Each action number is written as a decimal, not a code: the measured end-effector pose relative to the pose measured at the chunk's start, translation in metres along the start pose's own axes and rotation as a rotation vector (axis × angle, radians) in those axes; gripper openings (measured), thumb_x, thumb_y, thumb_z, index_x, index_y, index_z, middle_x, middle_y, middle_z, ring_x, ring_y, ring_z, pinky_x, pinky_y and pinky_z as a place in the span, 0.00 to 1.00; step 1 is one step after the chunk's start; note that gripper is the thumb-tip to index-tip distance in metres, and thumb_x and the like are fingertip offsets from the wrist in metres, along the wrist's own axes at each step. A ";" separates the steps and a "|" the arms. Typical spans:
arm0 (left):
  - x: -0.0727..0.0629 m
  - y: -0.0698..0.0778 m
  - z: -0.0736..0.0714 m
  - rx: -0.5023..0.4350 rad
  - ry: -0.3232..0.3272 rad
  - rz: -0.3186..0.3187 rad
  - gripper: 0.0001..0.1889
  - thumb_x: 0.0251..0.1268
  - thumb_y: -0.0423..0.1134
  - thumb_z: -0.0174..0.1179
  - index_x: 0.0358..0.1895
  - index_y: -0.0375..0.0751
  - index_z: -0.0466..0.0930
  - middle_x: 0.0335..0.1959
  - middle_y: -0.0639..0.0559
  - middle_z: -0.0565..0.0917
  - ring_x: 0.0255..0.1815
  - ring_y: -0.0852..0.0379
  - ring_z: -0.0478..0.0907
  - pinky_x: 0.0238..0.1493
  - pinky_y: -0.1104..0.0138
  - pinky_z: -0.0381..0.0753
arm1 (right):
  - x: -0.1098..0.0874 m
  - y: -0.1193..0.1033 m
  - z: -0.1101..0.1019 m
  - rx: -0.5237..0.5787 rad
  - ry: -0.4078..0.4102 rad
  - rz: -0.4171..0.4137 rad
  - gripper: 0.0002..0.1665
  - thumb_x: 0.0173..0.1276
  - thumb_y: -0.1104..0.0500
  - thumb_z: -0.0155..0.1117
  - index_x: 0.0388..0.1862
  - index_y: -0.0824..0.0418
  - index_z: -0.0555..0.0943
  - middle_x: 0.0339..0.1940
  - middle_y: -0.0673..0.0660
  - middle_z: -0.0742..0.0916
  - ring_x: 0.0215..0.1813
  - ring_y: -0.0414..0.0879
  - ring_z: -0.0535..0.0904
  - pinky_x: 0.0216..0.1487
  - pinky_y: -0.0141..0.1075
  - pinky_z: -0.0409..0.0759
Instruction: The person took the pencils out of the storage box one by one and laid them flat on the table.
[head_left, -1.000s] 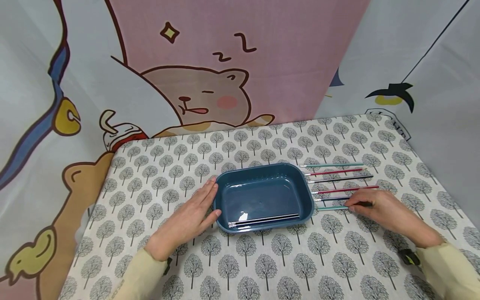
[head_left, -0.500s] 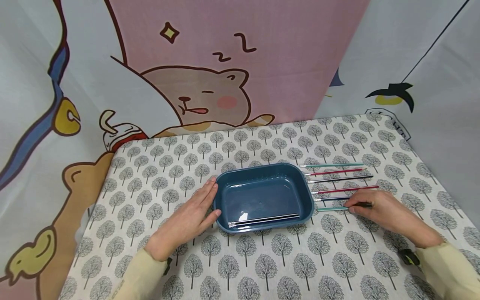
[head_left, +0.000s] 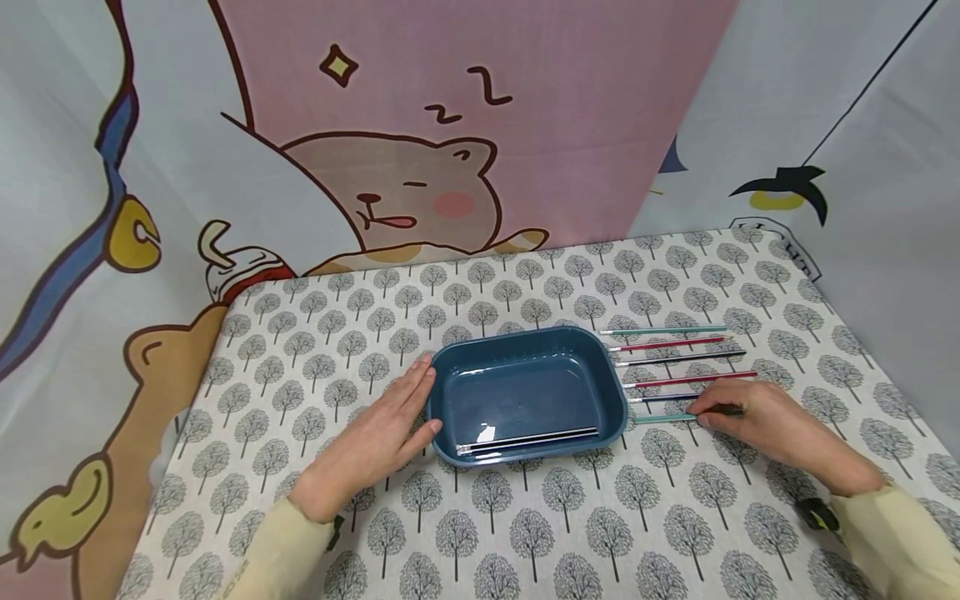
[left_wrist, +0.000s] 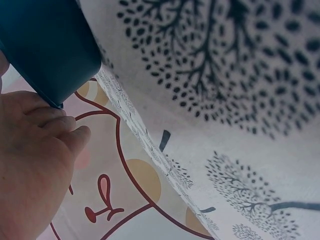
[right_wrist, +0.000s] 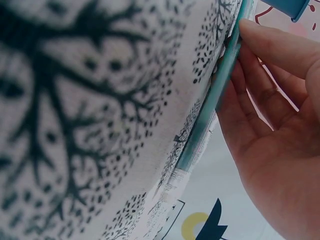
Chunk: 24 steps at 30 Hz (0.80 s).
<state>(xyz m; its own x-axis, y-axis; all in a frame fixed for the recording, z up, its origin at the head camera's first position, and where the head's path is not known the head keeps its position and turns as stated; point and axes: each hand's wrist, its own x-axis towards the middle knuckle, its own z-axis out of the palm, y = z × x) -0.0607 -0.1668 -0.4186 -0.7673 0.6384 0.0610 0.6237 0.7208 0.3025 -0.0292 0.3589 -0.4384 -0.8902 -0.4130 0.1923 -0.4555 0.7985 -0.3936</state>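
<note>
A dark blue plastic tray (head_left: pixel 517 387) stands mid-table, with black pencils (head_left: pixel 540 438) lying along its near side. My left hand (head_left: pixel 375 429) rests against the tray's left end, fingers fairly straight along the outside and thumb near the rim. In the left wrist view those fingertips touch the tray wall (left_wrist: pixel 55 55). Right of the tray, my right hand (head_left: pixel 750 417) pinches a teal pencil (right_wrist: pixel 212 100) between thumb and fingers, low at the tablecloth. The pencil's left part (head_left: pixel 660 417) shows in the head view; the hand covers the rest.
Several more pencils lie in a row beyond the right hand: a dark blue one (head_left: pixel 663 398), a red one (head_left: pixel 690 380), a black one (head_left: pixel 682 358), another red one (head_left: pixel 671 343) and a teal one (head_left: pixel 663 331). A printed curtain (head_left: pixel 585 125) hangs behind the tree-patterned tablecloth (head_left: pixel 480 533).
Almost nothing differs. The right fingertips have shifted very slightly at the teal pencil; the left hand, the tray and the other pencils keep their places.
</note>
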 end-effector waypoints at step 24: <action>0.000 -0.001 0.000 0.008 0.011 0.013 0.39 0.85 0.59 0.41 0.82 0.32 0.49 0.86 0.46 0.40 0.84 0.44 0.48 0.80 0.48 0.60 | 0.001 -0.026 -0.027 -0.020 0.017 0.119 0.21 0.61 0.56 0.81 0.53 0.46 0.87 0.52 0.50 0.90 0.50 0.41 0.83 0.46 0.45 0.87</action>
<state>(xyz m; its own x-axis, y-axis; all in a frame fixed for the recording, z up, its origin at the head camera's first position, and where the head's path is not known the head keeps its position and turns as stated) -0.0613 -0.1674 -0.4193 -0.7606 0.6448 0.0757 0.6349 0.7143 0.2944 -0.0187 0.3497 -0.4043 -0.9378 -0.3075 0.1611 -0.3468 0.8502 -0.3962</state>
